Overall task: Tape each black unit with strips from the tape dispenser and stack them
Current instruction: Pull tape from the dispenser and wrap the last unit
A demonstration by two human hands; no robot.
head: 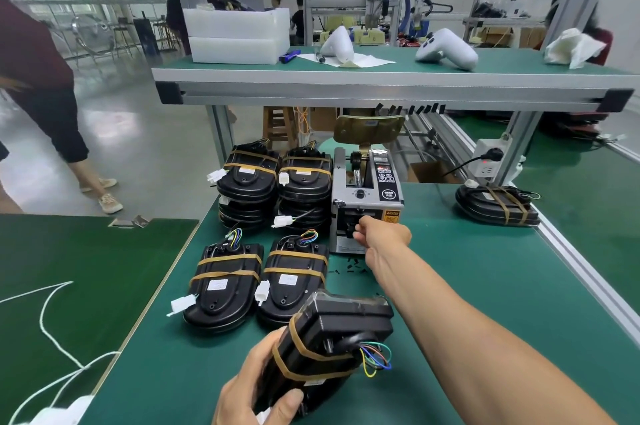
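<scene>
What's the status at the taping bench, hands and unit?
Right hand pinching at tape dispenser outlet. Left hand gripping black unit, two bands on. Taped stacks behind; nothing blocking.

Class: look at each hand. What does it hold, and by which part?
The left hand grips a black unit by its near end. The right hand pinches at the tape dispenser outlet; a strip cannot be made out.

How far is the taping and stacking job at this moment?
Done: two rear stacks and two front units already carry tape bands. In hand: the left hand grips a banded unit while the right hand reaches the tape dispenser outlet. Left: taping this unit further, then stacking it.
</scene>
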